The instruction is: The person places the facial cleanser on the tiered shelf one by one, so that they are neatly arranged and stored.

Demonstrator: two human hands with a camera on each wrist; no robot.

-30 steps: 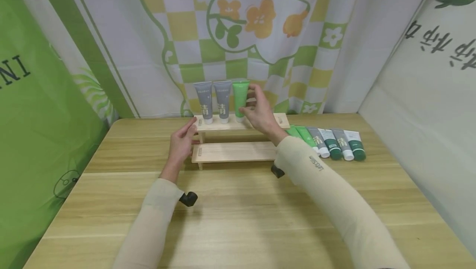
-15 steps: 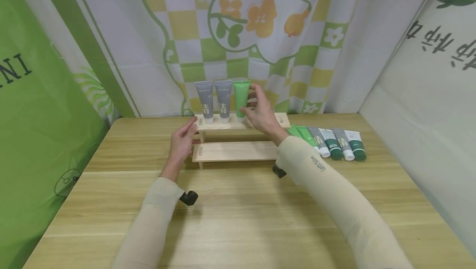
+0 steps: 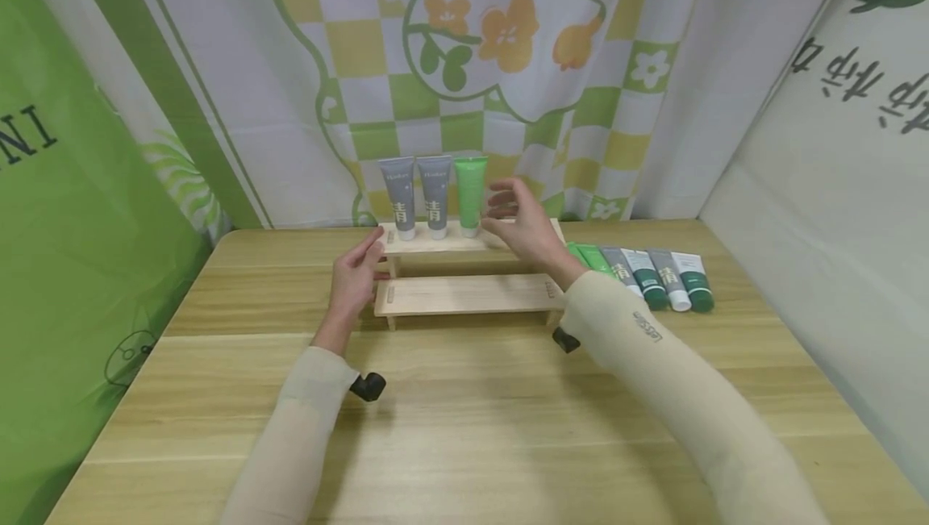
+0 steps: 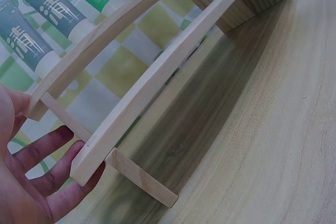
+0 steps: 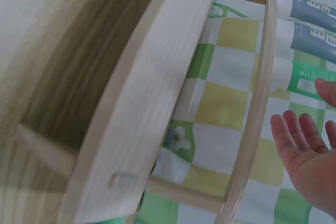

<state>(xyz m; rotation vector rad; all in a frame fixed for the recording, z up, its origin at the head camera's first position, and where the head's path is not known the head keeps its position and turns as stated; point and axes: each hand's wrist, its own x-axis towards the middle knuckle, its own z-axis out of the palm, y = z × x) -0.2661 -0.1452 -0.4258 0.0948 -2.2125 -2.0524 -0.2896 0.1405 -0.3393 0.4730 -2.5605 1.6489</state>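
Observation:
A two-tier wooden display stand [image 3: 464, 297] stands at the back of the table. Upright on its upper tier, caps down, are two grey tubes [image 3: 397, 198] [image 3: 435, 198] and, to their right, a green tube [image 3: 470, 196]. My left hand [image 3: 353, 279] holds the stand's left end; in the left wrist view its fingers [image 4: 44, 156] reach around the ends of the tiers. Just right of the green tube, my right hand [image 3: 528, 225] is apart from it, fingers spread with nothing between them. The right wrist view shows that palm [image 5: 315, 174] beside the upper tier.
On the table right of the stand lies a row of tubes: green [image 3: 597, 259], grey [image 3: 664, 271], and white with dark green [image 3: 693, 275]. My right forearm overlaps part of it. A patterned curtain [image 3: 501, 130] hangs behind the stand.
My right hand has let go of the green tube and moved a little to the right, its fingers opening. The tube stays upright. My left hand has kept its place on the stand.

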